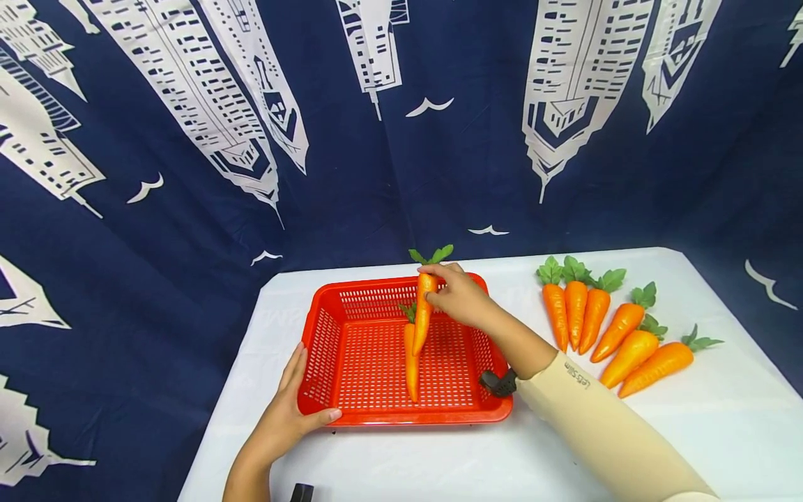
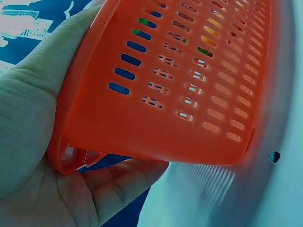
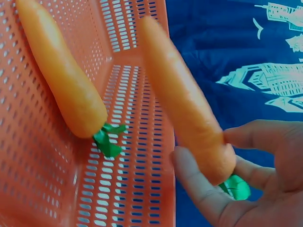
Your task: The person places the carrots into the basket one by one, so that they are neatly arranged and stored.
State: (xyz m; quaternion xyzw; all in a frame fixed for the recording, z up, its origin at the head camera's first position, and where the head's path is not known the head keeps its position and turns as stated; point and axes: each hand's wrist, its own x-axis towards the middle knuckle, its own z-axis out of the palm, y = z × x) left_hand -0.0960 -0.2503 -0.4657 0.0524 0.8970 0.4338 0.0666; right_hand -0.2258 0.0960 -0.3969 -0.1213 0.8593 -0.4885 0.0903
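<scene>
Fingers (image 1: pixel 434 269) of our right hand (image 1: pixel 463 296) pinch a carrot (image 1: pixel 423 314) near its leafy top, and we hold it over the perforated red plastic basket (image 1: pixel 408 418) with its tip pointing toward our side. A second carrot (image 1: pixel 411 369) lies on the basket floor, leaves toward the far wall; the right wrist view shows a gap between the two. Our left hand (image 1: pixel 285 415) holds the basket's near left corner, its thumb spread along the near rim and its other fingers against the left side. To our right, six more carrots (image 1: pixel 617 331) lie fanned side by side on the white-covered worktop (image 1: pixel 376 460), their leaves pointing away from us or out to the right. A black wrist camera (image 1: pixel 498 382) sits by our cream sleeve (image 1: pixel 602 418), and a navy cloth (image 1: pixel 401 195) printed with white buildings and birds rises behind the worktop
</scene>
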